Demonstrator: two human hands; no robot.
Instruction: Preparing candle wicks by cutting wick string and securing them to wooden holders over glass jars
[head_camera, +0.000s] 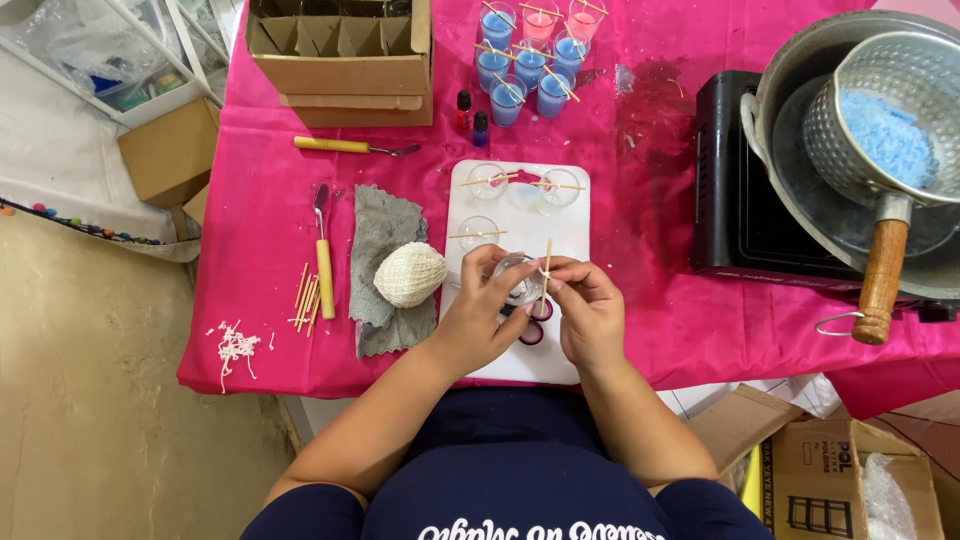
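Note:
My left hand (474, 315) grips a small clear glass (520, 280) over the white board (520, 365). My right hand (588, 308) pinches a thin wooden stick (546, 262) with a wick at the glass's rim. Three more empty glasses (488, 180) with sticks laid across them stand on the board's far half. A ball of white string (410, 274) lies on a grey cloth (383, 235) just left of my left hand. Two small dark-red round lids (533, 333) sit on the board beneath my hands.
Several filled blue and pink glasses (528, 58) stand at the back. A black stove (745, 200) at right carries a big pot (800, 60) and a wooden-handled pan of blue flakes (885, 130). A cardboard box (340, 70), tools (322, 250), loose sticks (306, 298) and string scraps (236, 346) lie left.

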